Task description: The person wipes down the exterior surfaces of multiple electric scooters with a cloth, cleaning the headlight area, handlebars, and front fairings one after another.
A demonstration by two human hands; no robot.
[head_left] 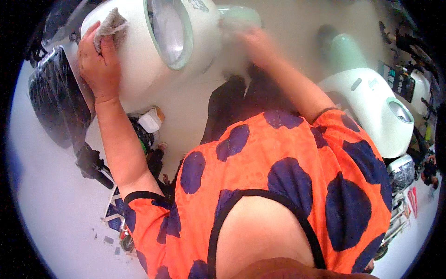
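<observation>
My left hand (98, 69) has its fingers closed around a crumpled grey-beige cloth (111, 30). It rests at the left edge of a large glossy white vehicle shell (125, 51), which looks like the front of a scooter. An oval opening with a pale green rim (185, 53) sits in the shell, partly covered by clear film. Over on the shell's right side, my right hand (256, 46) is smeared by motion beside a pale green fender-like part (241, 15). The blur hides its fingers and whether anything is in them.
A second white shell (367, 100) with a pale green fender (347, 52) stands to the right. Close by my left forearm is a dark panel wrapped in clear film (60, 93). A white boxy item (151, 121) lies below, and other vehicles line the right edge.
</observation>
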